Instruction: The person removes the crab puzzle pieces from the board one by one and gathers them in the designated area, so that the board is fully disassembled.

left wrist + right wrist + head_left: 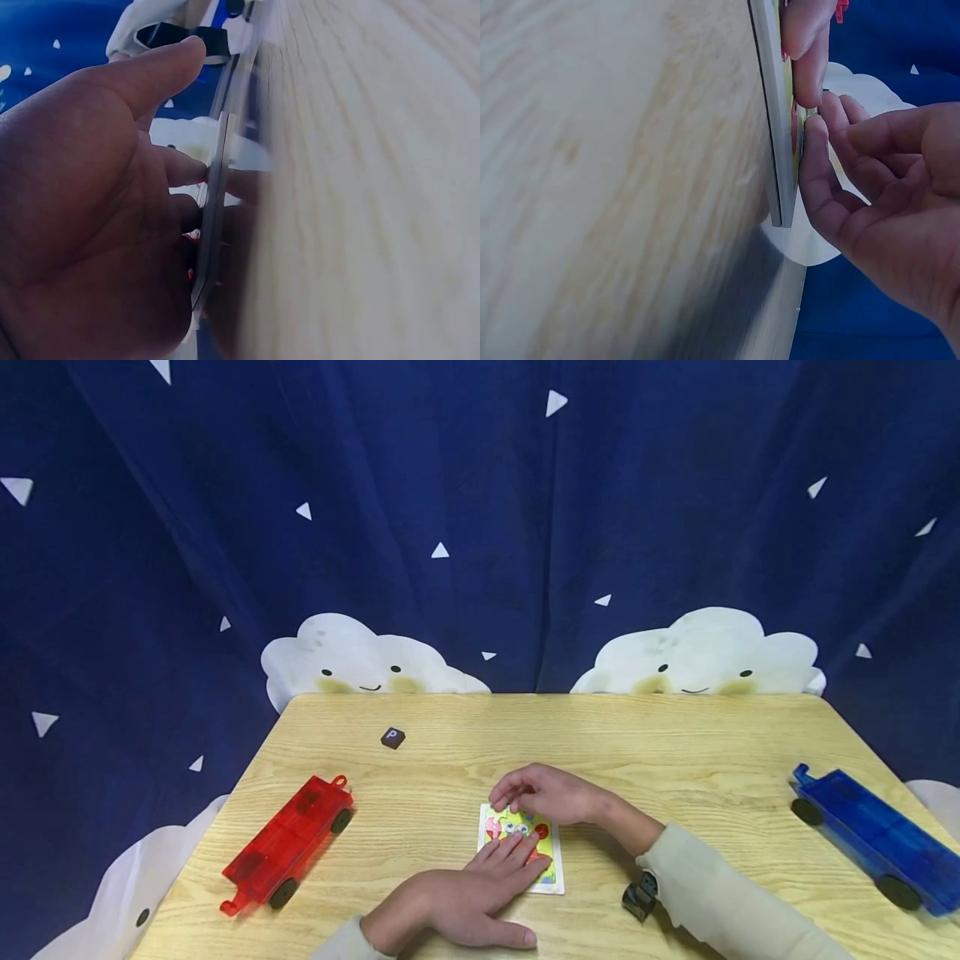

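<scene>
Legibly, a block [393, 739] shows "P"; left hand [472, 897] flat on puzzle [522, 829], right hand [551, 795] bent, grip unclear.

L hand [471, 900] on puzzle [517, 827], R hand [551, 795] at its far edge. Red cart [291, 837] L, blue cart [873, 835] R on bench [637, 743].

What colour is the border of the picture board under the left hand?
The border is white; it shows best in the head view.

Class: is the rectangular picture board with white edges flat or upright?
Flat: the board lies picture upward on the pale wooden table, partly beneath the left hand.
</scene>
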`<move>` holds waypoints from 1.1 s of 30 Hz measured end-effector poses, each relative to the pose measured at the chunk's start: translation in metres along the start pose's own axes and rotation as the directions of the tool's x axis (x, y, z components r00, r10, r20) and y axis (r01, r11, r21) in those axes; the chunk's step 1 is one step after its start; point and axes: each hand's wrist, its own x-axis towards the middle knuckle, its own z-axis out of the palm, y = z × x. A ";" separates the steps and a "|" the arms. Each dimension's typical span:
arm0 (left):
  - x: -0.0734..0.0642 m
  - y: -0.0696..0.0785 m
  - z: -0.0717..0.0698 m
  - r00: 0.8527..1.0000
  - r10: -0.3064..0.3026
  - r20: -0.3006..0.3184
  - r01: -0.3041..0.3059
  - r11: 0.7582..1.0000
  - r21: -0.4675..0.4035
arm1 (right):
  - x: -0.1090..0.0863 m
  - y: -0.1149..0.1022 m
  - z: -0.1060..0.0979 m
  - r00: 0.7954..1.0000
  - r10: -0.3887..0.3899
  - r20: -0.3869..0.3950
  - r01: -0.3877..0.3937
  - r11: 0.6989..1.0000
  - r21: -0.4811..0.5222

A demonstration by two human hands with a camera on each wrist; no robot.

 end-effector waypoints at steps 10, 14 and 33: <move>0.000 0.001 0.000 1.000 -0.006 0.001 0.006 1.000 0.012 | 0.005 -0.002 0.003 0.999 -0.014 -0.034 0.010 0.994 -0.110; 0.000 0.001 0.001 1.000 -0.005 0.000 0.005 1.000 0.025 | 0.009 -0.004 0.004 0.999 -0.003 -0.052 -0.005 0.989 -0.147; -0.001 0.000 0.001 1.000 0.013 0.004 -0.013 1.000 0.021 | 0.016 -0.002 0.010 0.997 -0.056 -0.053 0.042 0.971 -0.236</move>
